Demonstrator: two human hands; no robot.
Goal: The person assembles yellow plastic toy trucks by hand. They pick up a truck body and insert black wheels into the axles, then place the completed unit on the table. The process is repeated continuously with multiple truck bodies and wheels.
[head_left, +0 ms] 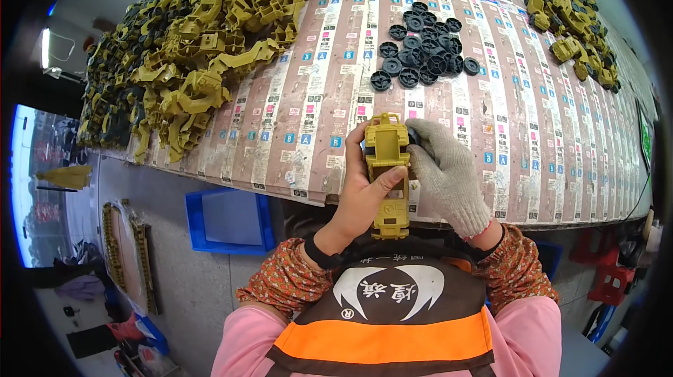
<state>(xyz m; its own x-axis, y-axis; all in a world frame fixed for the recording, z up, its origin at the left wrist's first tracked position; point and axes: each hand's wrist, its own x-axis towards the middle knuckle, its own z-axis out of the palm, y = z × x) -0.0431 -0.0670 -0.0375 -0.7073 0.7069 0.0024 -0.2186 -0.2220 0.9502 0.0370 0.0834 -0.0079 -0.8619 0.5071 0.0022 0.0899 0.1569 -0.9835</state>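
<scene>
Fingers of the bare left hand [361, 194] are wrapping a yellow toy truck chassis [388, 173], steadying it above the tabletop [308, 117] edge, while the gloved right hand [445, 173] is pinching a black wheel [413, 137] against its side; spare wheels [424, 54] are lying nearby.

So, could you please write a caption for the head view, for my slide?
Bare left hand holds a yellow toy chassis while the gloved right hand presses a wheel on; black wheels lie beyond.
</scene>
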